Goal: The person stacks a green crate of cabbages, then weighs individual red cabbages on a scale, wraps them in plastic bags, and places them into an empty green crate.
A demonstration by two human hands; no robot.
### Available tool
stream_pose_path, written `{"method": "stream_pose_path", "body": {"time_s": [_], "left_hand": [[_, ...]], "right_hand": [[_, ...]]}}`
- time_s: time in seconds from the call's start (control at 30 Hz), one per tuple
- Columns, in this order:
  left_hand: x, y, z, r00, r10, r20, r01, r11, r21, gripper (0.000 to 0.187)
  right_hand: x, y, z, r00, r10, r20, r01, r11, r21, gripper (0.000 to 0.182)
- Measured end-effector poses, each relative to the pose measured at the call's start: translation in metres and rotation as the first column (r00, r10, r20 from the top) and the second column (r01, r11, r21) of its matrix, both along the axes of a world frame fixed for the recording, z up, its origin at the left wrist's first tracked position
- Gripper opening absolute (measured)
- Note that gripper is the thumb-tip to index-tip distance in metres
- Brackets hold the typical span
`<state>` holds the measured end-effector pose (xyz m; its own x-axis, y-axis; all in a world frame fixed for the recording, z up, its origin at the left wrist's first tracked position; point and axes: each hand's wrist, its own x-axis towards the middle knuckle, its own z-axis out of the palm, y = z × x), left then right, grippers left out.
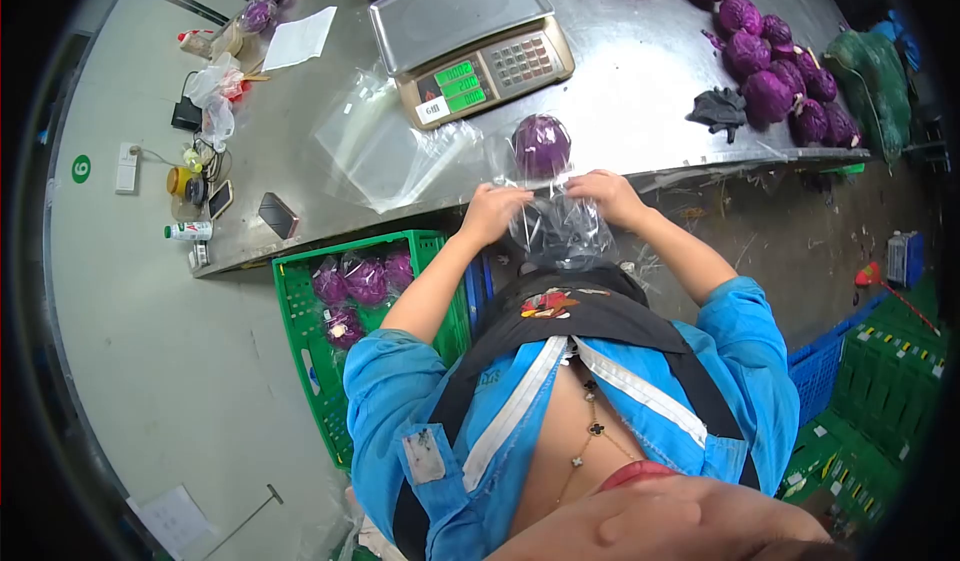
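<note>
My left hand (496, 211) pinches one side of a clear plastic bag (562, 231), its fingers closed on the film. On the other side, my right hand (608, 197) grips the same bag. The bag hangs down at the table's front edge, in front of my apron. A purple cabbage (541, 147) sits just beyond my hands at the edge, with clear film around its lower part. Left of it lies a stack of flat clear bags (395, 156). Behind stands a scale (480, 71) with a lit green display and a bare metal pan.
More purple cabbages (768, 96) are heaped at the right, beside a black glove-like cloth (718, 111). Below the table at left, a green crate (288, 311) holds several bagged cabbages (365, 279). Phones (221, 199), a bottle (190, 231) and paper (300, 39) lie at the table's left.
</note>
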<state>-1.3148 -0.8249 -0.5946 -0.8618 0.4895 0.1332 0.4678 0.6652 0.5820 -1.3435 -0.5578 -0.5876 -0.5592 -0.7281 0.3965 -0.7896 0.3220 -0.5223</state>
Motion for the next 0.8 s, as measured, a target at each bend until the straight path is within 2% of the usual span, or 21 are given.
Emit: {"method": "stream_pose_path", "body": {"time_s": [0.03,0.07,0.1,0.17,0.2,0.23,0.27,0.3,0.33,0.37,0.43,0.47,0.5,0.53,0.57,0.6,0.67,0.7,0.73,0.77,0.8], "left_hand": [[-0.010,-0.005,-0.015,0.962,0.112,0.251,-0.099,0.993,-0.063,0.023],[-0.017,-0.012,-0.011,0.864,0.183,0.469,-0.387,0.838,0.386,0.029],[-0.026,-0.009,-0.009,0.685,0.214,0.697,-0.623,0.668,0.407,0.029],[-0.041,-0.001,-0.006,0.458,0.265,0.849,-0.855,0.392,0.339,0.027],[-0.048,0.003,-0.004,0.458,0.272,0.847,-0.857,0.389,0.338,0.027],[-0.056,0.007,-0.002,0.548,0.672,0.498,-0.831,0.373,0.412,0.030],[-0.062,0.012,0.001,0.454,0.891,0.017,-0.789,0.393,0.472,0.034],[-0.062,0.024,0.030,0.496,0.813,-0.306,-0.687,0.582,0.435,0.038],[-0.068,0.048,0.058,0.667,0.614,-0.423,-0.391,0.771,0.502,0.036],[-0.075,0.060,0.073,0.889,0.211,-0.407,-0.107,0.959,0.263,0.028],[-0.111,0.079,0.053,0.981,0.118,-0.151,-0.142,0.978,-0.154,0.023],[-0.125,0.070,0.034,0.980,0.126,-0.151,-0.150,0.976,-0.157,0.023],[-0.137,0.055,0.005,0.953,0.227,0.201,-0.215,0.973,-0.083,0.027],[-0.148,0.043,-0.020,0.803,0.270,0.531,-0.301,0.953,-0.029,0.032],[-0.147,0.041,-0.034,0.882,0.262,0.393,-0.278,0.960,-0.015,0.036],[-0.147,0.044,-0.034,0.910,0.264,0.321,-0.283,0.959,0.013,0.038],[-0.141,0.048,-0.042,0.920,0.292,0.262,-0.311,0.950,0.031,0.040],[-0.139,0.045,-0.056,0.795,0.281,0.538,-0.480,0.833,0.275,0.041],[-0.135,0.038,-0.066,0.644,0.169,0.746,-0.661,0.614,0.431,0.043],[-0.128,0.022,-0.103,0.586,0.204,0.785,-0.751,0.499,0.431,0.043],[-0.113,0.029,-0.051,0.591,0.312,0.744,-0.770,0.493,0.405,0.049]], "right_hand": [[-0.014,0.003,-0.012,1.000,0.010,-0.001,-0.010,1.000,-0.004,0.024],[-0.027,0.005,-0.019,0.749,-0.074,0.658,0.278,0.937,-0.211,0.017],[-0.038,0.005,-0.026,0.139,0.088,0.986,0.596,0.788,-0.154,0.015],[-0.044,-0.006,-0.037,0.080,0.054,0.995,0.624,0.776,-0.092,0.027],[-0.045,-0.009,-0.041,0.052,0.071,0.996,0.618,0.781,-0.088,0.029],[-0.047,-0.011,-0.047,0.030,0.087,0.996,0.612,0.786,-0.087,0.031],[-0.048,-0.013,-0.050,0.009,0.096,0.995,0.627,0.775,-0.081,0.034],[-0.050,-0.013,-0.044,-0.013,0.069,0.998,0.621,0.783,-0.046,0.036],[-0.054,-0.013,-0.043,-0.075,0.090,0.993,0.623,0.782,-0.023,0.037],[-0.055,-0.012,-0.045,-0.145,0.109,0.983,0.622,0.783,0.005,0.038],[-0.052,-0.001,-0.046,-0.250,0.103,0.963,0.591,0.804,0.067,0.040],[-0.060,0.004,-0.044,-0.316,0.095,0.944,0.562,0.820,0.106,0.044],[-0.066,0.012,-0.041,-0.312,0.097,0.945,0.559,0.823,0.101,0.044],[-0.071,0.021,-0.037,0.118,-0.272,0.955,0.518,0.837,0.175,0.047],[-0.080,0.029,-0.029,0.526,-0.536,0.660,0.509,0.821,0.260,0.051],[-0.090,0.021,0.017,0.650,-0.587,0.483,0.554,0.801,0.228,0.068],[-0.107,-0.011,0.026,0.776,-0.425,0.465,0.363,0.905,0.221,0.074],[-0.111,-0.025,0.026,0.865,-0.247,0.438,0.173,0.964,0.201,0.081],[-0.113,-0.037,0.009,0.814,-0.088,0.574,0.030,0.993,0.110,0.093],[-0.114,-0.045,-0.008,0.825,-0.041,0.564,-0.012,0.996,0.090,0.093],[-0.116,-0.047,-0.027,0.725,-0.054,0.686,0.070,0.998,0.005,0.087]]}}
